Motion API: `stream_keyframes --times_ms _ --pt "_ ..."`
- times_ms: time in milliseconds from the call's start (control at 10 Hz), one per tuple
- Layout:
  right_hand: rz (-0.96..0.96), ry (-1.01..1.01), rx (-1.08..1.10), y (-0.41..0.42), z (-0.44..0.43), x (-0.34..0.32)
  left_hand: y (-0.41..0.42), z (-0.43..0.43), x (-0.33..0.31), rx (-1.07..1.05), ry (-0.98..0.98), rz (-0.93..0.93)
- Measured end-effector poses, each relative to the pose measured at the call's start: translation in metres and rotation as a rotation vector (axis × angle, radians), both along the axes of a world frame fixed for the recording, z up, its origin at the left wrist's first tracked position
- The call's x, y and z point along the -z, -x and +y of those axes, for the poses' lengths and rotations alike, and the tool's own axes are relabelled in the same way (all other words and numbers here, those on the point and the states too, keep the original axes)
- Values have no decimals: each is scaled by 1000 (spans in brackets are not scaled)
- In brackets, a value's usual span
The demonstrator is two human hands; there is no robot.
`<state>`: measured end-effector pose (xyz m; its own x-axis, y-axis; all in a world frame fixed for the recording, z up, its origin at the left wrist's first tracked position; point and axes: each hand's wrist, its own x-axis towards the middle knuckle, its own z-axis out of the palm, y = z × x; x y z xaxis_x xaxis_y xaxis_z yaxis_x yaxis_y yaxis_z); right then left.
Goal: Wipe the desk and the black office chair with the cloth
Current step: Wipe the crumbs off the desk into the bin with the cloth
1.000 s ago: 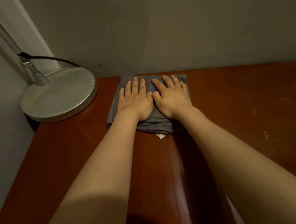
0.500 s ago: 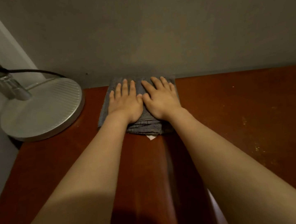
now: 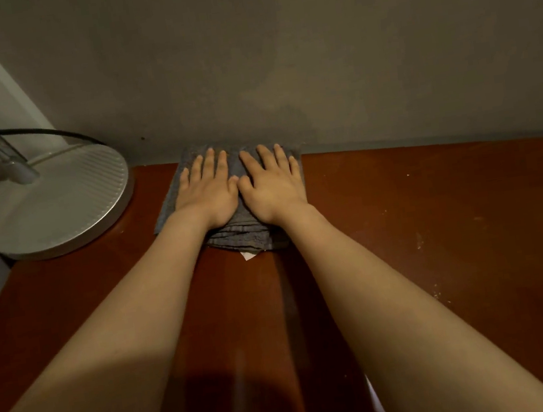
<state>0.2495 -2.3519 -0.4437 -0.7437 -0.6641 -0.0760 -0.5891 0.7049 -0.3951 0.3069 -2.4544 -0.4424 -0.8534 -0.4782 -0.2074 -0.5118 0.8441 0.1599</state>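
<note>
Grey folded cloth (image 3: pixel 242 233) lies on the reddish counter (image 3: pixel 403 223) at the wall (image 3: pixel 313 62). I see left hand (image 3: pixel 208 193) and right hand (image 3: pixel 272 185) pressing it flat, fingers (image 3: pixel 211 162) straight, slightly spread.

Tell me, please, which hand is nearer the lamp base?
Left. The left hand lies flat on the cloth right of the lamp base; the right hand lies farther right, beyond it.

Both hands, left (image 3: pixel 207 193) and right (image 3: pixel 272 185), press flat on the folded grey cloth (image 3: pixel 241 235) at the surface's (image 3: pixel 437 218) back edge, beside a lamp base (image 3: pixel 56 210).
</note>
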Motion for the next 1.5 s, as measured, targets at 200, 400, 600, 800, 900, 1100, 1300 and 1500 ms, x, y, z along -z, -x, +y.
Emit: stream_keyframes --times_ms 200,400,600,800,900,1100,1300,1500 --pt "-17 9 -72 8 6 1 3 9 1 -62 28 -2" --pt "-24 0 -124 20 15 -2 11 21 0 -111 38 -5" --pt "-15 -19 -133 34 36 -3 23 43 -2 -115 32 -1" --pt "-5 -26 -114 54 70 -3 45 75 -1 -87 28 11" --pt "-2 -28 -109 63 88 -3 56 91 0 -84 31 10" --pt "17 -34 -79 86 131 -3 81 133 1 -52 23 16" --pt "26 -45 -56 101 165 -1 97 165 -1 -40 12 15" --pt "16 -57 -36 105 182 -4 103 182 -2 -31 3 8"
